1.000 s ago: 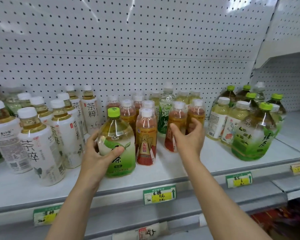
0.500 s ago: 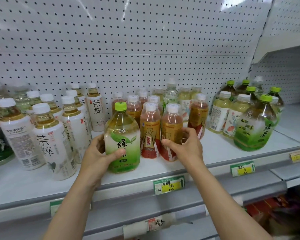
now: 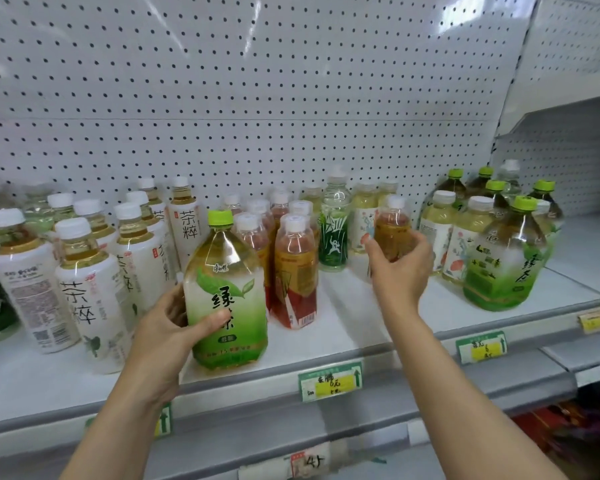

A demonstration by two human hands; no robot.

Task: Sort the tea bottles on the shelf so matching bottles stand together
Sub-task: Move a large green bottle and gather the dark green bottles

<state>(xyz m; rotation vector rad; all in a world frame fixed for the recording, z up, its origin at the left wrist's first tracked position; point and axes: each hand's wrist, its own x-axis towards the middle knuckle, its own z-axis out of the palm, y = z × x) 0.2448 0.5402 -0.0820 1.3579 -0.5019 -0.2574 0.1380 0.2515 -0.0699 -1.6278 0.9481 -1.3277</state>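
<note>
While left hand (image 3: 160,334) grips green bottle (image 3: 227,289), right hand (image 3: 400,271) holds, seemingly lifted, amber bottle (image 3: 392,230).

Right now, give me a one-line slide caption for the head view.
Left hand grips a green-capped tea bottle at the shelf front; right hand holds an amber bottle.

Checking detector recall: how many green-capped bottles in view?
6 green-capped bottles. One at the shelf front, gripped by the left hand; five clustered at the shelf's right end: one in front, four behind. More may be hidden behind them.
</note>
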